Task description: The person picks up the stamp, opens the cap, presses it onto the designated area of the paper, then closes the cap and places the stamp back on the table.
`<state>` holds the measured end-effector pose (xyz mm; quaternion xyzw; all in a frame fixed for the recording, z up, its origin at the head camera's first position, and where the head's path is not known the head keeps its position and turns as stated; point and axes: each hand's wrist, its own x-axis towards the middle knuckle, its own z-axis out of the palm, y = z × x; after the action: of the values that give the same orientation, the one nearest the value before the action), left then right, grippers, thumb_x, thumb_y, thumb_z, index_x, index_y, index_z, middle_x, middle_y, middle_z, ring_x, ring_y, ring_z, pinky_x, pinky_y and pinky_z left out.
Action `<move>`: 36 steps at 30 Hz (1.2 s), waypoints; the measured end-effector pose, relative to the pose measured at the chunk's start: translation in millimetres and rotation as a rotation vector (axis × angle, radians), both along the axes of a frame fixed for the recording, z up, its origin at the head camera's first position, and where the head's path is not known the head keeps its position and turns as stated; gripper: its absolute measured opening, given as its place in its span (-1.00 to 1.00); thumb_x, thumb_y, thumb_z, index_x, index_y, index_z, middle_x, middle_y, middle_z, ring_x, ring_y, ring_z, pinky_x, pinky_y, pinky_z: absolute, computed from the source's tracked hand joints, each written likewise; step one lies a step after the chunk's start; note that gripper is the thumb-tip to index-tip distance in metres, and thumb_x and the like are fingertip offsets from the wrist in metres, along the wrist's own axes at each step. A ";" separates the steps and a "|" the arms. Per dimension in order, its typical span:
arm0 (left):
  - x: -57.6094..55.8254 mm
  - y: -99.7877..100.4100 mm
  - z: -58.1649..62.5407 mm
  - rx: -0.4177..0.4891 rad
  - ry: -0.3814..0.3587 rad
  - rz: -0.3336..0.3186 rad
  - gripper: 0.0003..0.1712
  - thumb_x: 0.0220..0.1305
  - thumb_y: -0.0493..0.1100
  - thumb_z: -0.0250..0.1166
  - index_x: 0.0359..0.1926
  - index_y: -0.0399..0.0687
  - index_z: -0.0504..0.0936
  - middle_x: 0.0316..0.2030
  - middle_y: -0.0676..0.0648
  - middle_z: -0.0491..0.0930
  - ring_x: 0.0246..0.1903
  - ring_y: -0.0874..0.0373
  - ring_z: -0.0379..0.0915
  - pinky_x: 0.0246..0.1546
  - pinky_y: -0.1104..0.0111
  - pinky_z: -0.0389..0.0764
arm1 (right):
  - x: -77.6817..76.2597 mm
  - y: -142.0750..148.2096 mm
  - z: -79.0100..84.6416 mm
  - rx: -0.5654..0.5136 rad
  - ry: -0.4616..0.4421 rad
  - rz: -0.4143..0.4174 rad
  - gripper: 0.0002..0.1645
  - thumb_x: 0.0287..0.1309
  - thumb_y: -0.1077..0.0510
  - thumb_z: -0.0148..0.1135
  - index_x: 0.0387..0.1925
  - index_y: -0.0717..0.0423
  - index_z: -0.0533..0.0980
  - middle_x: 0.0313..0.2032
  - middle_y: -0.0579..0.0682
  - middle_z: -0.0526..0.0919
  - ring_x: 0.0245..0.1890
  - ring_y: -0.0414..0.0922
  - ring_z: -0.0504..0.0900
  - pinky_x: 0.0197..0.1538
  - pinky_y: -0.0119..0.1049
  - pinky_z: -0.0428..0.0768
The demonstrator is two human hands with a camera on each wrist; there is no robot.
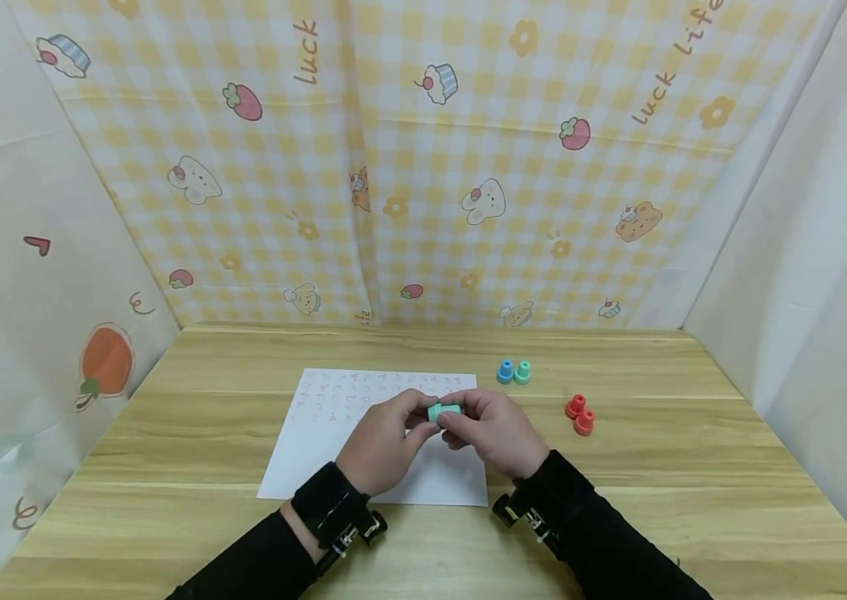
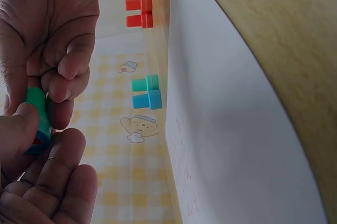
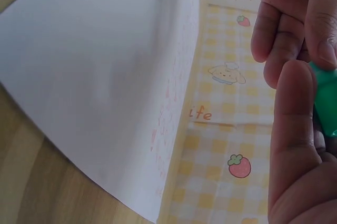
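Over the right part of a white paper sheet (image 1: 363, 467), both hands meet at a small green toy stamp (image 1: 446, 410). My left hand (image 1: 382, 442) pinches its wider left end between thumb and fingers. From the other side, my right hand (image 1: 497, 427) pinches the narrower end. The left wrist view has the stamp (image 2: 38, 110) tilted between the two hands, with a bit of red showing at its lower end. In the right wrist view, fingers partly hide the green stamp (image 3: 327, 97) at the right edge.
Rows of small red marks (image 1: 333, 398) run along the paper's far part. Beyond its far right corner stand a blue stamp (image 1: 505, 372) and a green stamp (image 1: 523, 372). Two red stamps (image 1: 579, 414) are further right. A checked cloth (image 1: 423, 167) hangs behind the wooden table (image 1: 206, 400).
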<state>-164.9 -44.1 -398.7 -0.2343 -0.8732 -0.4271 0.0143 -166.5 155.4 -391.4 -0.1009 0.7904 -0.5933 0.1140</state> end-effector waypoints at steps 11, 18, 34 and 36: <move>0.9 -1.5 2.3 0.012 -0.004 0.001 -0.77 0.46 -0.22 0.36 0.09 -0.05 0.66 -0.13 0.04 0.79 -0.11 0.22 0.70 -0.04 0.27 0.70 | -0.1 0.5 0.6 0.032 0.024 -0.003 -0.73 0.48 0.19 0.27 0.06 0.27 0.70 -0.12 0.13 0.82 -0.22 -0.16 0.77 -0.06 -0.23 0.79; 0.8 -2.5 2.8 0.020 -0.009 0.002 -0.80 0.45 -0.22 0.37 0.04 -0.02 0.66 -0.14 0.06 0.78 -0.12 0.24 0.70 -0.02 0.24 0.70 | 0.2 0.4 -0.1 0.038 0.032 0.005 -0.72 0.49 0.19 0.25 0.07 0.26 0.70 -0.08 0.13 0.81 -0.19 -0.16 0.77 -0.03 -0.23 0.78; -0.1 -3.9 0.2 0.066 -0.001 -0.004 -0.84 0.42 -0.23 0.38 -0.03 -0.01 0.66 -0.12 0.04 0.79 -0.08 0.21 0.74 0.07 0.12 0.72 | 0.6 1.1 -0.1 0.042 0.066 0.026 -0.72 0.52 0.22 0.20 0.09 0.28 0.68 -0.10 0.15 0.81 -0.18 -0.15 0.76 -0.04 -0.30 0.77; -1.0 -4.6 0.7 0.071 0.007 -0.012 -0.86 0.42 -0.23 0.39 -0.05 0.00 0.66 -0.12 0.05 0.79 -0.09 0.21 0.74 0.07 0.11 0.72 | 0.4 2.2 0.7 0.040 0.073 0.028 -0.72 0.52 0.23 0.20 0.09 0.28 0.68 -0.10 0.15 0.80 -0.18 -0.15 0.75 -0.05 -0.31 0.77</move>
<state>-165.9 -48.7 -398.0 -0.2405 -0.8559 -0.4572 0.0233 -166.1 157.6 -390.7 -0.1311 0.8044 -0.5715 0.0954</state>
